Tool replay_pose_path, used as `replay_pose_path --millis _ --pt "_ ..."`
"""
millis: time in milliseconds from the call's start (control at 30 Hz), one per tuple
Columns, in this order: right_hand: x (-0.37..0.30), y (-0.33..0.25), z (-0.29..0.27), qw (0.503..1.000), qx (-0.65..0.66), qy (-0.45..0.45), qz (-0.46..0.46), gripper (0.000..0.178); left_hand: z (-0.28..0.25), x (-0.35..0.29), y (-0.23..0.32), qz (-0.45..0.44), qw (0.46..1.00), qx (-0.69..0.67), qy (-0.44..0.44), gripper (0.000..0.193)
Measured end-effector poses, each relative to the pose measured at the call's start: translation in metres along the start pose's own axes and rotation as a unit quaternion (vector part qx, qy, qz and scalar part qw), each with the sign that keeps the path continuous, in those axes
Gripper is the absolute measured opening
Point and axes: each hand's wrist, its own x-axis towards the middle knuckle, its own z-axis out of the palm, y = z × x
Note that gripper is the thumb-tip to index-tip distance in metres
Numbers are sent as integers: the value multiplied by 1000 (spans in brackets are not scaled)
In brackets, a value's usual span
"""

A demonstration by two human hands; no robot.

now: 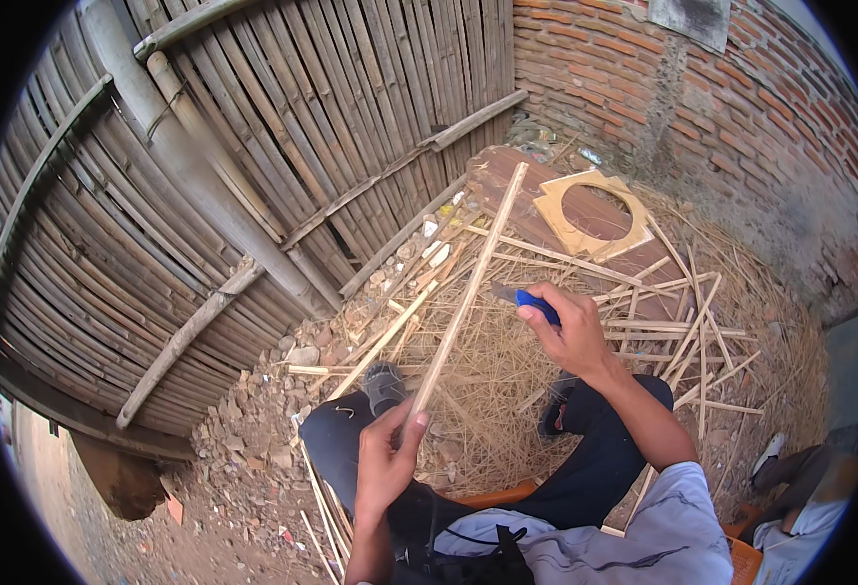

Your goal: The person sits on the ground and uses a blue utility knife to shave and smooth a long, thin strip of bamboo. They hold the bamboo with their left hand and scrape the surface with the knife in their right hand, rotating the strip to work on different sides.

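My left hand (390,450) grips the lower end of a long, pale bamboo strip (475,283), which slants up and away to the right. In my right hand (570,330) is a utility knife (536,304) with a blue handle. Its short blade points left toward the strip, with a small gap between them. Both hands are above my bent knees, over a layer of straw-like shavings (487,400).
Several cut strips (687,336) lie crisscrossed at the right. A square frame (595,214) with a round hole rests on a brown board (507,180) ahead. A bamboo fence (351,127) and brick wall (604,78) enclose the corner. Another person's leg (790,468) shows at lower right.
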Motion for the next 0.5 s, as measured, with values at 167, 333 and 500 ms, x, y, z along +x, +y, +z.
replay_pose_path --millis 167,333,500 --pt "-20 -16 26 992 6 -20 -127 29 20 13 20 12 999 -24 22 31" --pt "-23 -26 29 985 11 -34 -167 31 29 16 29 32 999 -14 35 31" --pt "-27 -30 33 982 21 -21 -186 32 35 18 38 70 996 24 44 33"
